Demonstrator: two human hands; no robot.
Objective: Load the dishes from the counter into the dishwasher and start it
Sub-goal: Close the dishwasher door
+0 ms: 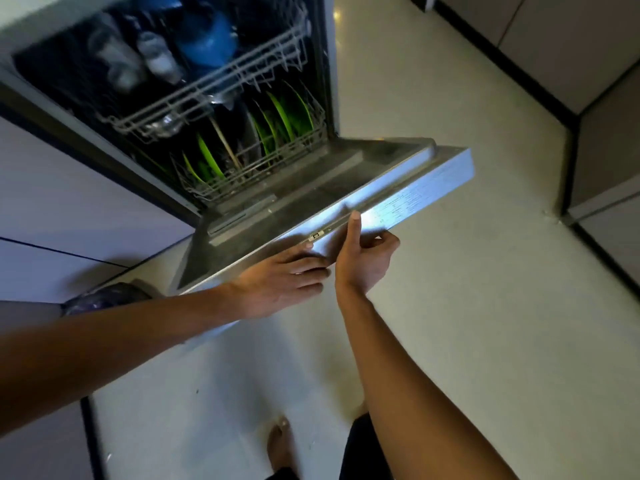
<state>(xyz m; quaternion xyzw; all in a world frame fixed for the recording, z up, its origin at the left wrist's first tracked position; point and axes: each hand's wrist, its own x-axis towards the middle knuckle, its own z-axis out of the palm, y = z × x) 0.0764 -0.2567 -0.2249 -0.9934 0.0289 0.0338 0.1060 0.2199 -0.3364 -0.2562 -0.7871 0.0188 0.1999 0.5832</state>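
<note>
The dishwasher door (311,188) hangs partly open, with its top edge and control strip (398,206) facing me. My left hand (280,282) lies flat with straight fingers against the door's front edge. My right hand (363,254) is beside it, thumb up on the strip and fingers curled under the door's edge. Inside, green plates (284,116) stand in the lower rack (256,168). The upper rack (207,84) holds a blue bowl (207,39) and clear glasses (152,60).
Pale tiled floor (450,306) spreads to the right and toward me. Grey cabinets (588,81) with a dark plinth run along the right. White cabinet fronts (52,202) flank the dishwasher on the left. My bare foot (280,445) stands on the floor below.
</note>
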